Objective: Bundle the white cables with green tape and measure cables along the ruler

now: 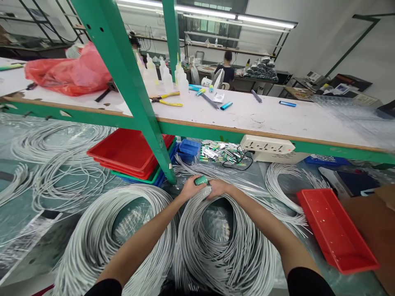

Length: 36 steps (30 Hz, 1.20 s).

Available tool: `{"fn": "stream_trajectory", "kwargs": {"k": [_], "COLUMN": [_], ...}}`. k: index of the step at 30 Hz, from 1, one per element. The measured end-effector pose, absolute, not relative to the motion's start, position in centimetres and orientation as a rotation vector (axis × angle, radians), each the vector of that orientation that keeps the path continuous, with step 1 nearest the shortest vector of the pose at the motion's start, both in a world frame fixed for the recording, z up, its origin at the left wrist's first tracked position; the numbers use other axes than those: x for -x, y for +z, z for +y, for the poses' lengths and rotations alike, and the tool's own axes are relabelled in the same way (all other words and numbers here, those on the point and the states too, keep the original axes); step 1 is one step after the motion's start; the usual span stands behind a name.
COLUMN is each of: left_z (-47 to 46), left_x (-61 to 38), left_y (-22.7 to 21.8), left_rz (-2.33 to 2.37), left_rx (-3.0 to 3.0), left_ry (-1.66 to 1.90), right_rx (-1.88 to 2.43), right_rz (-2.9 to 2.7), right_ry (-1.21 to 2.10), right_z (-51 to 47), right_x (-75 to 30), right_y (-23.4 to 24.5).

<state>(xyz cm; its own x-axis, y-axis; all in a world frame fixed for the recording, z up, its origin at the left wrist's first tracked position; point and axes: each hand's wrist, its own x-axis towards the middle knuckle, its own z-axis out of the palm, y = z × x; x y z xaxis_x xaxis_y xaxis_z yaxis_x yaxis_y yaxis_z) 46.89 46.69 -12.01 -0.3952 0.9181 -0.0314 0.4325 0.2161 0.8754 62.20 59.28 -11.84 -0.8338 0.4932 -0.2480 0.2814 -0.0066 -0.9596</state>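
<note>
In the middle, both arms reach over a big coil of grey-white cables (230,259). My left hand (191,187) is closed around a small green roll, which looks like a tape roll (201,180), at the coil's far edge. Just beside it, my right hand (217,188) grips the top of the same coil, its fingertips partly hidden behind the strands. Between the hands, a shiny clear band (206,191) lies across the cables. A second large cable coil (101,218) rests under my left forearm.
Red trays (123,150) are stacked behind a slanted green post (135,90). At right lie a red bin (338,230) and a smaller cable coil (279,187). A power strip (267,144) hangs on the shelf edge. Yellow-handled pliers (168,100) and bottles lie above.
</note>
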Motion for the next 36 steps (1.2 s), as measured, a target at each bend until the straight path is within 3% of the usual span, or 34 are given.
{"fn": "stream_trajectory", "kwargs": {"k": [7, 16, 23, 30, 36], "left_z": [46.3, 45.2, 44.4, 43.6, 45.2], "left_x": [-47.1, -47.7, -50.0, -52.1, -54.9], "left_y": [-11.4, -8.7, -5.2, -1.5, -1.3], "left_rz": [1.964, 1.938, 1.704, 1.089, 1.277], "left_rx": [-1.244, -1.217, -1.186, -1.014, -1.391], "left_ry": [1.086, 1.09, 1.048, 1.03, 1.093], "right_rx": [0.808, 0.727, 0.752, 0.822, 0.879], "right_rz": [-3.039, -3.292, -3.259, -3.216, -3.109], "right_ry": [1.175, 0.448, 0.229, 0.101, 0.049], "right_z": [58.2, 55.6, 53.0, 49.7, 47.0], "right_x": [-62.0, -63.9, -67.9, -73.5, -77.0], "right_y": [-9.8, -6.6, -2.6, 2.2, 4.4]}}
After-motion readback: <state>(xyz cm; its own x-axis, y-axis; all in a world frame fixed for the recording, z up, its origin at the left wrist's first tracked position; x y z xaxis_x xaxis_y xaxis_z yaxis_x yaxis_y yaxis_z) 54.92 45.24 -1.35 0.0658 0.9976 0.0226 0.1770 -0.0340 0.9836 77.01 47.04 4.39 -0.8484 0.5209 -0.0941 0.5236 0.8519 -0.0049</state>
